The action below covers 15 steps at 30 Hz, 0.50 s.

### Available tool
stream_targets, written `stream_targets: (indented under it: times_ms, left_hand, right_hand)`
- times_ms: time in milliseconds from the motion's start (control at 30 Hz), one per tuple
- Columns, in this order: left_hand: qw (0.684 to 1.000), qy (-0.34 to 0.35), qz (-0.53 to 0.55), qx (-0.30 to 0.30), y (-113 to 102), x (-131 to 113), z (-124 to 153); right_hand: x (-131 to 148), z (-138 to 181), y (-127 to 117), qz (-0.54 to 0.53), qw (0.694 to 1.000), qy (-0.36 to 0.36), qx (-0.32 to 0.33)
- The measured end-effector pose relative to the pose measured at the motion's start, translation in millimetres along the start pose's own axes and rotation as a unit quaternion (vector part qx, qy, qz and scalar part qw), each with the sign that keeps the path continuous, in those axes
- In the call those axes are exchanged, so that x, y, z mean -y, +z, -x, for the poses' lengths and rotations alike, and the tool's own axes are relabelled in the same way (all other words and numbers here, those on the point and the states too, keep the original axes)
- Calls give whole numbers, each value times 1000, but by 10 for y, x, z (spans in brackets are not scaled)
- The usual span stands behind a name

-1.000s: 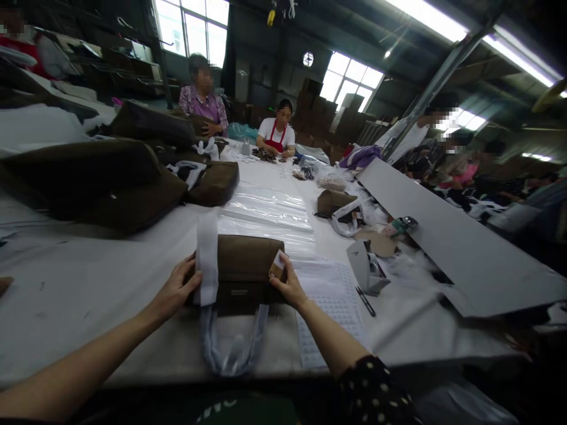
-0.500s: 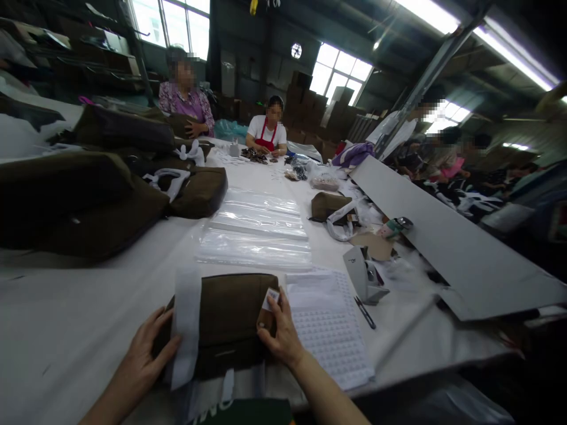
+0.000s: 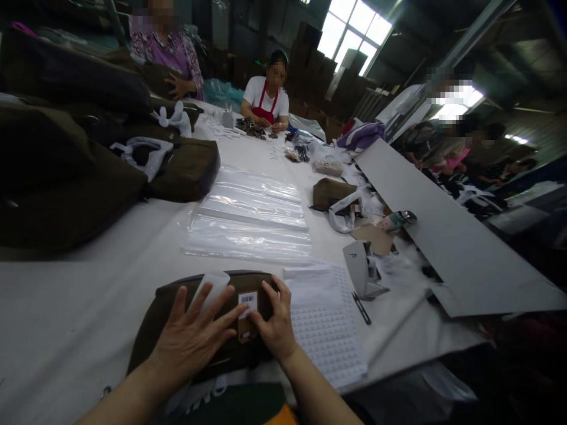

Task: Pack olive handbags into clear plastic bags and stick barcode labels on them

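Observation:
A brown fabric bag (image 3: 148,321) lies flat at the near edge of the white table (image 3: 66,307). My left hand (image 3: 190,339) rests on it with fingers spread, over a white paper strip (image 3: 212,283). My right hand (image 3: 274,324) presses its fingertips beside a brown hang tag bearing a white barcode sticker (image 3: 248,301) on top of the bag. A white sheet of small stickers (image 3: 328,324) lies just right of the bag.
Stacks of clear plastic bags (image 3: 252,218) lie beyond the bag. Brown bags (image 3: 57,177) pile at the left. A white tag gun (image 3: 361,268), a pen (image 3: 361,307), another brown bag (image 3: 332,192) and a long grey board (image 3: 443,236) sit right. People work at the far end.
The bag has been laid flatter and nearer me. My left hand moved from the bag's left edge onto its top. The barcode tag now lies face up under my right fingertips.

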State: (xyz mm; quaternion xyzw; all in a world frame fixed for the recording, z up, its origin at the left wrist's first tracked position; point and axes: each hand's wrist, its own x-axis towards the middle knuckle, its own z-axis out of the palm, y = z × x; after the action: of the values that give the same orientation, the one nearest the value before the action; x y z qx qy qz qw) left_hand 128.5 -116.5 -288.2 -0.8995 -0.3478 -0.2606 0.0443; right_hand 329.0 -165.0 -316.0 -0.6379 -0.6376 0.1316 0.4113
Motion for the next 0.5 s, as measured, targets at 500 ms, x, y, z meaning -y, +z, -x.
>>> stream_targets:
  times_ms: [500]
  left_hand:
    - [994,-49,62,81,41,95,-108]
  right_hand:
    - [-195,-731,-238,51,984,-116,122]
